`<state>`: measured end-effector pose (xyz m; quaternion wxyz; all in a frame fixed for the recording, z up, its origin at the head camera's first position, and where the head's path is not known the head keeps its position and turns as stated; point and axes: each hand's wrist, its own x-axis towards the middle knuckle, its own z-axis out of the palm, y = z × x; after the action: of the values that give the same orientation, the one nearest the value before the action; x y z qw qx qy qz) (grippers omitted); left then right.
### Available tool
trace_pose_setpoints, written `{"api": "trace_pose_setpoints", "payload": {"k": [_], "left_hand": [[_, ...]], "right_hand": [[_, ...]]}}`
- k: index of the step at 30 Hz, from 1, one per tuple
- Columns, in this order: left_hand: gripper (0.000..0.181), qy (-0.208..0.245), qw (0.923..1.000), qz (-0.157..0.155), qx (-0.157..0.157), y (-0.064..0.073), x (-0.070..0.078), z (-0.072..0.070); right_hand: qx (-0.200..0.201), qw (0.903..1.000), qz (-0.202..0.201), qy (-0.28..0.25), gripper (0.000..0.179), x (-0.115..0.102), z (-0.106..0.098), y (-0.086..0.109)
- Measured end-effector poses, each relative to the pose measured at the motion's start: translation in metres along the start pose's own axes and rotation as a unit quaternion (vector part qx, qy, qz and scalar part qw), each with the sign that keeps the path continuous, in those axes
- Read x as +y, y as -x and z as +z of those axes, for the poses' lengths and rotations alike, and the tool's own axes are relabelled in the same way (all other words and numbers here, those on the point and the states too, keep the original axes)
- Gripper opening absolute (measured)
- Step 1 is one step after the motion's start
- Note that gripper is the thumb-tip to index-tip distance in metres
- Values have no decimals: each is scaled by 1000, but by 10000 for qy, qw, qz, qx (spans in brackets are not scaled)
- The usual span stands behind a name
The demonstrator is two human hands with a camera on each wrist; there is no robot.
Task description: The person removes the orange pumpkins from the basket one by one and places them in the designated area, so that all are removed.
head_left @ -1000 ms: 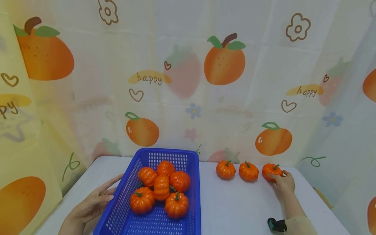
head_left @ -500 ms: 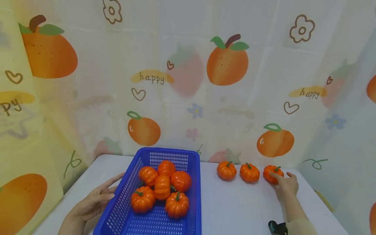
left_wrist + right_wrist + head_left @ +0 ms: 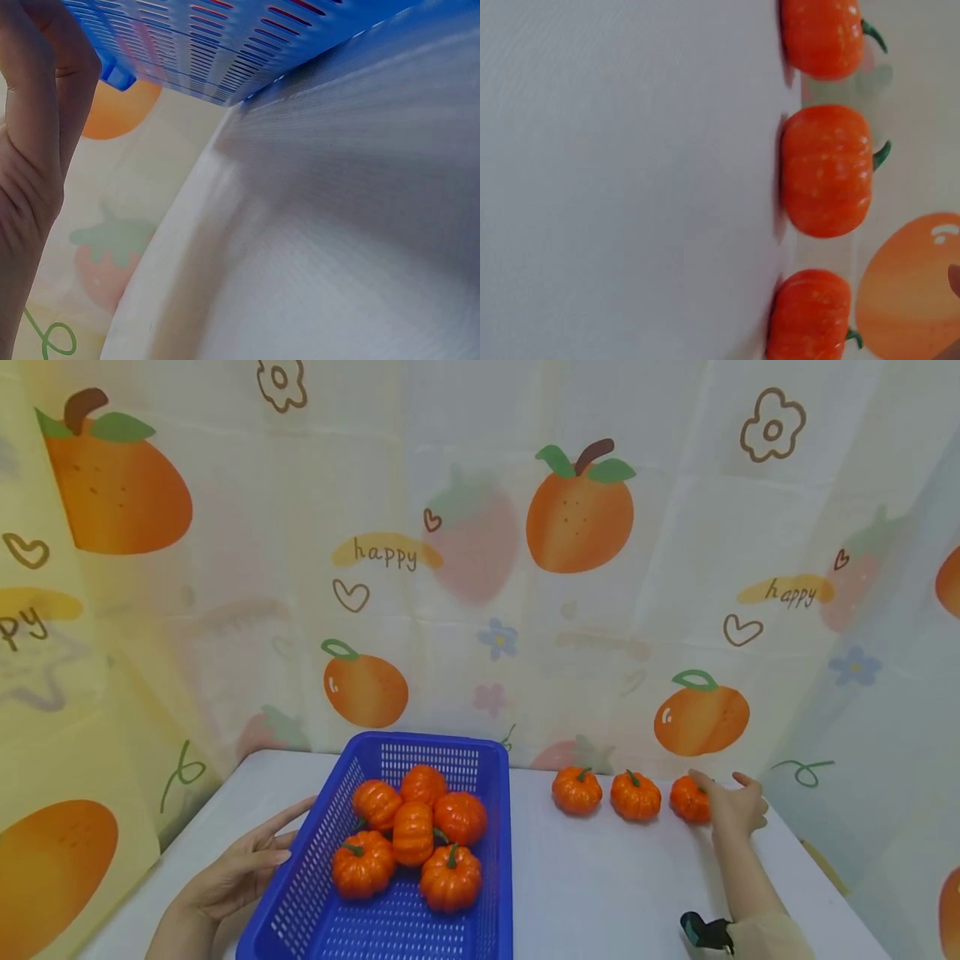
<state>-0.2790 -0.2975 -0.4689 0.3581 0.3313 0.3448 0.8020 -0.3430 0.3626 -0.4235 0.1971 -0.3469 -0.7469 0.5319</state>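
Taking the head view as a dial, a pale sheet printed with orange fruit (image 3: 457, 635) spans 9 through 12 to 3 o'clock. A flat white table (image 3: 592, 885) spreads below, and at 7 o'clock on it stands a rectangular blue perforated plastic basket (image 3: 506, 860). The left hand (image 3: 232, 872), at 8 o'clock, lies relaxed with fingers extended at the basket's 9 o'clock wall. The right hand (image 3: 737, 810), at 4 o'clock, has its fingers loosely spread over a glossy orange ribbed pumpkin (image 3: 687, 799) on the table; contact is hidden. Two matching pumpkins (image 3: 636, 797) continue that row toward 5 o'clock. Six more orange pumpkins (image 3: 412, 833) cluster inside the basket. Smallest is a black-and-teal strap (image 3: 707, 932) at the right wrist.
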Motion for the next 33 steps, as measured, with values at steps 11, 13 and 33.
{"api": "trace_pose_setpoints", "payload": {"k": [11,13,33], "left_hand": [[69,-2,9999,-14,138,-1,1,1],[69,-25,9999,-15,100,-1,1,1],[72,-20,9998,-128,-130,-1,2,-1]], "right_hand": [[-599,9949,-801,-110,83,-34,16,41],[-908,9905,-1011,-205,84,-39,21,50],[-3897,8905,-2324,-337,63,-70,77,160]]}}
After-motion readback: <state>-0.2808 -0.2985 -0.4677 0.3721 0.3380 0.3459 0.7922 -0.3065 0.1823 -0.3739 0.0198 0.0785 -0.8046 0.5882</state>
